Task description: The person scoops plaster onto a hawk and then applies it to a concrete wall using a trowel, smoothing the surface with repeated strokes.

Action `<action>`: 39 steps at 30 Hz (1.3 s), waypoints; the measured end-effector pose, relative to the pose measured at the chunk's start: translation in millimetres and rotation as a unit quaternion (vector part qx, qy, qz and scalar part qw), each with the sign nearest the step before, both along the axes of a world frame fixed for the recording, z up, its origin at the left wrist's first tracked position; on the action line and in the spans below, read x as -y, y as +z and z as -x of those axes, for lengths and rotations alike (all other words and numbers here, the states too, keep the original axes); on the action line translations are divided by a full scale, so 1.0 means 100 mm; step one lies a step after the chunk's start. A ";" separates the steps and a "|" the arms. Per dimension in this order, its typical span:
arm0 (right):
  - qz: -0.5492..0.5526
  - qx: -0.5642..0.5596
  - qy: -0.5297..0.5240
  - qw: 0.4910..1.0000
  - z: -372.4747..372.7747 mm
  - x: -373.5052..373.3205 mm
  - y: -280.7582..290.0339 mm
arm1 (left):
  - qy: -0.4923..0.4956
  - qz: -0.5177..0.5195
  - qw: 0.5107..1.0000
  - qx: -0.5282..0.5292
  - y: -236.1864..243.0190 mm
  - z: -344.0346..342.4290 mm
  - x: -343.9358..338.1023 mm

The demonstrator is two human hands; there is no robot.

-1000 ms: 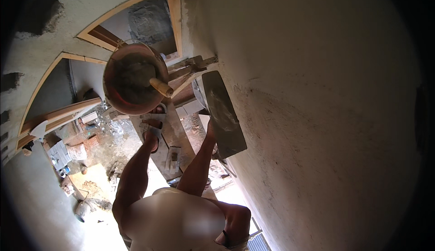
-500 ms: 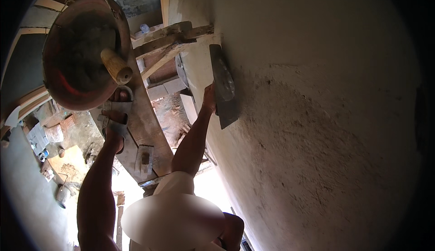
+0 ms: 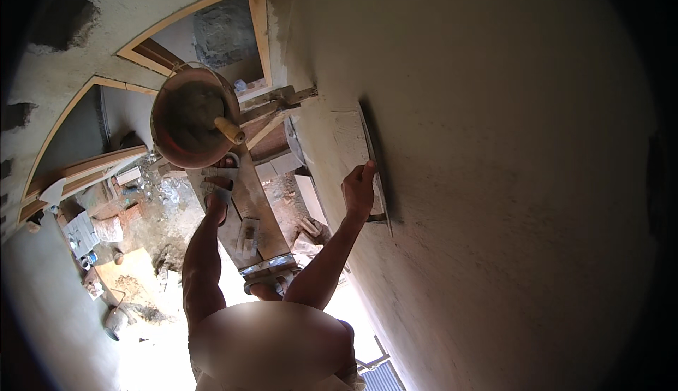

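Head view: right hand (image 3: 359,192) clamps the flat steel plastering trowel (image 3: 373,168) against the grey plastered wall (image 3: 508,179) at three o'clock; left hand (image 3: 217,194) grips under the round mortar-filled pan (image 3: 192,117) at ten o'clock.

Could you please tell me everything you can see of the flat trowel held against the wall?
The trowel is a long, flat rectangular blade, seen almost edge-on, light grey with plaster. It stands roughly upright, its face pressed against the plastered wall. The right hand grips its lower part from the room side. Its handle is hidden.
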State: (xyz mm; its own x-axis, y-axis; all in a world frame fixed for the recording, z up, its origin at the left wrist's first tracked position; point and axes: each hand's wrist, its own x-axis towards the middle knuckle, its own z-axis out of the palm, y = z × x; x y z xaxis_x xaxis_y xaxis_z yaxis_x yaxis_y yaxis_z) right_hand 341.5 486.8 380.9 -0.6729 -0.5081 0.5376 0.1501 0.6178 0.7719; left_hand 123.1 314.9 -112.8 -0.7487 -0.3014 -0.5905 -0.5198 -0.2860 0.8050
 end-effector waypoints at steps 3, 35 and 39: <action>0.036 0.026 0.085 0.995 0.10 -0.03 0.10 | -0.051 0.015 0.998 0.021 1.03 0.01 0.01; 0.133 0.198 -0.060 0.969 -0.48 -0.12 0.38 | 0.111 -0.248 0.958 0.096 -1.22 -0.60 0.92; 0.073 0.138 -0.070 0.985 -0.39 -0.12 0.05 | 0.079 -0.254 0.957 0.113 -2.55 -0.19 0.89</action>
State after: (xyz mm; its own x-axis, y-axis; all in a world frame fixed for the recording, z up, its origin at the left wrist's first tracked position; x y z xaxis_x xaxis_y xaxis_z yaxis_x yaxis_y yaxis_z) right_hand 380.1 498.5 385.4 -0.8618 -0.3316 0.3838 0.0375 0.7130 0.7002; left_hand 142.0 226.0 -367.9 -0.5536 -0.0315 -0.8322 -0.5825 -0.6995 0.4140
